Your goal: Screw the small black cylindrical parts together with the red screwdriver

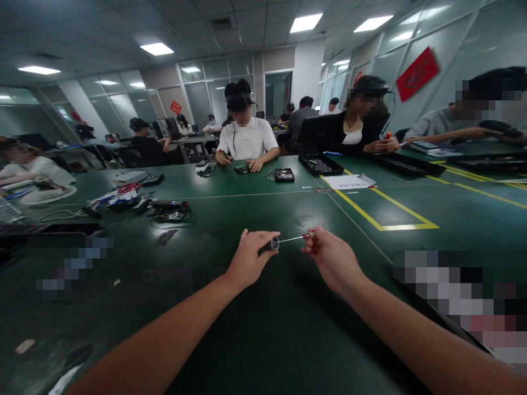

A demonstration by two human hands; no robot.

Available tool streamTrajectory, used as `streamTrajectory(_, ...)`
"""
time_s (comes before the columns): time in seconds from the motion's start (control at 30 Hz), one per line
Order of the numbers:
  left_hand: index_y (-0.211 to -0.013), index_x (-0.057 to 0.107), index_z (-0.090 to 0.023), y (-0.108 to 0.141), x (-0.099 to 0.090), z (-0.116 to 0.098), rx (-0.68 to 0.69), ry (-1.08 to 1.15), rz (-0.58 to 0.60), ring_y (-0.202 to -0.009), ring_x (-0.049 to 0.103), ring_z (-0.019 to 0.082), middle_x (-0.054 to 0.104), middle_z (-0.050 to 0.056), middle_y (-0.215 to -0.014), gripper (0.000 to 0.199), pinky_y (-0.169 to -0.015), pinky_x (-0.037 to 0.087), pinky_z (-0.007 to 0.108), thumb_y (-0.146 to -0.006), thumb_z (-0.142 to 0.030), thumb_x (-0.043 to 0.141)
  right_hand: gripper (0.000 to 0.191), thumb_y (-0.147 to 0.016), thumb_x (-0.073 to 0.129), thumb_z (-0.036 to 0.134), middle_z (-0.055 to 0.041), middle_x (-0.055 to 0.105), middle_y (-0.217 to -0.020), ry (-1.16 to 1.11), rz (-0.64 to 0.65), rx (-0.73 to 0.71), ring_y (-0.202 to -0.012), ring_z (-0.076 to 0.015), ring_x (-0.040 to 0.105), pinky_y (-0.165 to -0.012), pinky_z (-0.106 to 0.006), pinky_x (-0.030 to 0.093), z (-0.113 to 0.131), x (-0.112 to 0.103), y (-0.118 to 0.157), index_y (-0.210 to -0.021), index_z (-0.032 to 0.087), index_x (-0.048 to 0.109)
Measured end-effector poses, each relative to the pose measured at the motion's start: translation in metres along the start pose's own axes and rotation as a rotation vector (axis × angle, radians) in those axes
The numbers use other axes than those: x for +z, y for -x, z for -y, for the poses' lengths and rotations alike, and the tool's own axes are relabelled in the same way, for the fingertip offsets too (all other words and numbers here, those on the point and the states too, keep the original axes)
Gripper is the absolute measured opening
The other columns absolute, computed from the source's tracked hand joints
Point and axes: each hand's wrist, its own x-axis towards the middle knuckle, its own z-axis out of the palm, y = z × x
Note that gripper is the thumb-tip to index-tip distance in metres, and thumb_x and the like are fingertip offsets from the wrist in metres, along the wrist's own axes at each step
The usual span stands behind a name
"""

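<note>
Working over a broad green counter (280, 329), in a room with glass partitions (489, 44) and lit ceiling panels (307, 23). Pinching a small round part (274, 243) between thumb and fingers of the left hand (252, 255), just left of the right hand. Gripping a slim red-handled screwdriver (291, 239) in the right hand (335, 258), shaft pointing left to the round part; too small here to tell whether touching it with the tip. Ahead and left of the left hand, heaped black cables (171, 211). Straight ahead, well apart from both hands, a co-worker in a white shirt (249, 137), seated at the far edge. Ahead of the right hand, a black tray (331, 172), a white sheet of paper (348, 181) and yellow tape (407, 226) on the surface. Right of the right hand, beyond the forearm, a pixelated patch (453, 291). Below both hands, plain green surface running back between the forearms; more of it stretching forward toward the far edge.
</note>
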Motion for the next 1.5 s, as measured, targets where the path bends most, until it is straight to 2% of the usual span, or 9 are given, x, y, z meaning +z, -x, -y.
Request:
streamTrajectory(0.03,-0.129,0.063,-0.033,-0.001,-0.001,0.001,-0.007,-0.012,0.005,-0.127,0.056,0.024,0.066,0.003,-0.131,0.039,-0.122,0.013,0.061,-0.092,-0.02,0.066,0.026,-0.089,0.058,0.047,-0.0026,0.058,-0.066,-0.067,-0.001,0.074,-0.059,-0.0196,0.058,-0.064,-0.04,0.057,-0.003,-0.001,-0.003,-0.079,0.023,0.059)
streamTrajectory(0.1,-0.129,0.063,-0.031,-0.002,-0.002,0.002,-0.026,-0.018,0.02,-0.126,0.056,0.025,0.066,0.003,-0.13,0.04,-0.121,0.015,0.062,-0.091,-0.02,0.067,0.023,-0.087,0.061,0.044,-0.0017,0.057,-0.066,-0.119,-0.023,0.102,-0.058,-0.0185,0.057,-0.063,-0.039,0.057,-0.007,-0.002,-0.007,-0.078,0.023,0.059)
streamTrajectory(0.27,-0.128,0.064,-0.03,-0.002,0.0,0.004,-0.028,-0.024,0.034,-0.125,0.057,0.025,0.067,0.005,-0.129,0.039,-0.12,0.018,0.062,-0.091,-0.019,0.067,0.029,-0.086,0.064,0.052,-0.004,0.065,-0.076,0.006,-0.045,-0.055,-0.067,-0.0203,0.063,-0.067,-0.039,0.059,-0.004,0.0,-0.002,-0.086,0.023,0.063)
streamTrajectory(0.43,-0.13,0.063,-0.031,-0.001,0.002,0.003,-0.029,-0.018,0.038,-0.124,0.057,0.025,0.067,0.004,-0.129,0.04,-0.12,0.015,0.063,-0.091,-0.021,0.068,0.038,-0.09,0.057,0.058,-0.0043,0.067,-0.08,0.186,-0.021,-0.146,-0.072,-0.0206,0.064,-0.071,-0.038,0.056,-0.002,0.001,0.003,-0.094,0.021,0.062)
streamTrajectory(0.67,-0.128,0.064,-0.031,-0.001,0.002,0.002,-0.046,-0.001,0.02,-0.123,0.058,0.026,0.067,0.004,-0.128,0.041,-0.12,0.015,0.063,-0.089,-0.02,0.07,0.032,-0.094,0.052,0.051,-0.0044,0.067,-0.08,0.322,0.058,-0.266,-0.074,-0.0199,0.062,-0.074,-0.037,0.051,0.012,-0.001,0.011,-0.096,0.02,0.062)
streamTrajectory(1.07,-0.128,0.064,-0.031,0.001,0.003,0.002,-0.047,-0.012,0.039,-0.123,0.058,0.026,0.068,0.004,-0.127,0.04,-0.12,0.017,0.063,-0.089,-0.02,0.07,0.04,-0.093,0.053,0.058,-0.0036,0.065,-0.074,0.412,0.06,-0.267,-0.069,-0.0194,0.061,-0.067,-0.033,0.048,0.018,0.003,0.017,-0.091,0.02,0.064)
streamTrajectory(1.23,-0.127,0.065,-0.032,0.0,0.003,0.002,-0.058,-0.019,0.046,-0.124,0.058,0.025,0.068,0.004,-0.128,0.039,-0.12,0.017,0.063,-0.09,-0.022,0.07,0.046,-0.095,0.047,0.061,-0.0017,0.061,-0.067,0.475,0.038,-0.236,-0.059,-0.0181,0.056,-0.057,-0.032,0.042,0.015,0.0,0.016,-0.091,0.02,0.068)
streamTrajectory(1.4,-0.129,0.064,-0.03,0.0,0.001,0.002,-0.054,-0.006,0.036,-0.123,0.058,0.025,0.067,0.004,-0.129,0.042,-0.12,0.02,0.063,-0.089,-0.019,0.071,0.03,-0.095,0.049,0.046,-0.0028,0.065,-0.079,0.431,0.052,-0.261,-0.07,-0.0198,0.059,-0.063,-0.033,0.044,0.013,-0.001,0.017,-0.099,0.022,0.066)
streamTrajectory(1.5,-0.128,0.064,-0.03,0.0,0.001,0.002,-0.056,-0.014,0.028,-0.123,0.059,0.025,0.067,0.003,-0.128,0.042,-0.119,0.022,0.062,-0.089,-0.019,0.071,0.028,-0.096,0.045,0.045,-0.0022,0.063,-0.077,0.404,0.079,-0.257,-0.07,-0.0199,0.058,-0.064,-0.033,0.044,0.013,-0.001,0.016,-0.094,0.023,0.063)
